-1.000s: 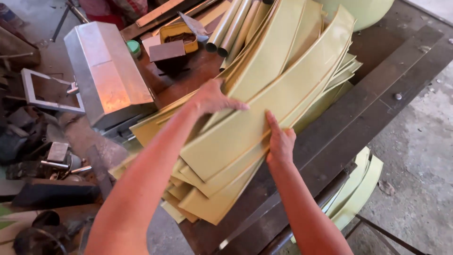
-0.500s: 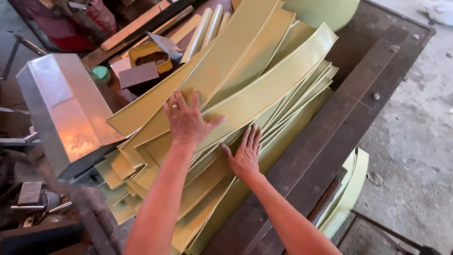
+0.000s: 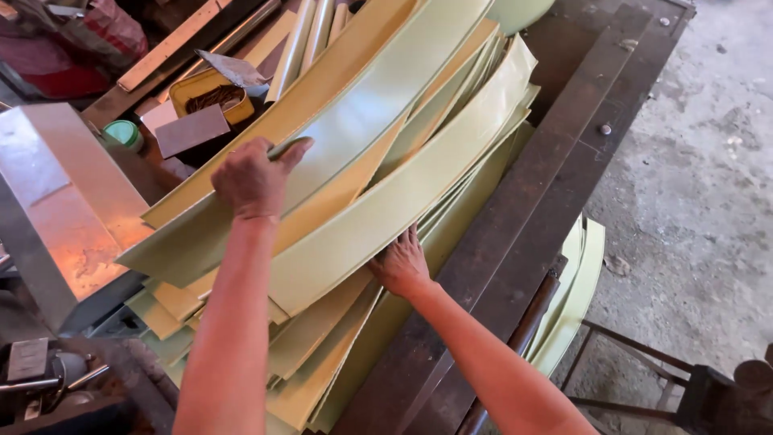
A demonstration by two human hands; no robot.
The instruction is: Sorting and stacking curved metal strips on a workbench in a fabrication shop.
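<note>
A heap of long, thin, curved strips (image 3: 403, 201), pale yellow-green with a smooth, faintly glossy face, lies fanned across a dark, rusty steel table (image 3: 555, 153). The left hand (image 3: 254, 179) grips the edge of the top strip (image 3: 354, 121), fingers curled over it and thumb stretched along its face. The right hand (image 3: 400, 263) lies at 5 o'clock from it, fingers pushed under a strip lower in the heap, so their spread is hidden. At 9 o'clock stands a shiny sheet-metal box (image 3: 60, 209); at 11 o'clock a yellow tin (image 3: 211, 94) of dark bits. More strips (image 3: 576, 290) hang beside the table at 4 o'clock.
</note>
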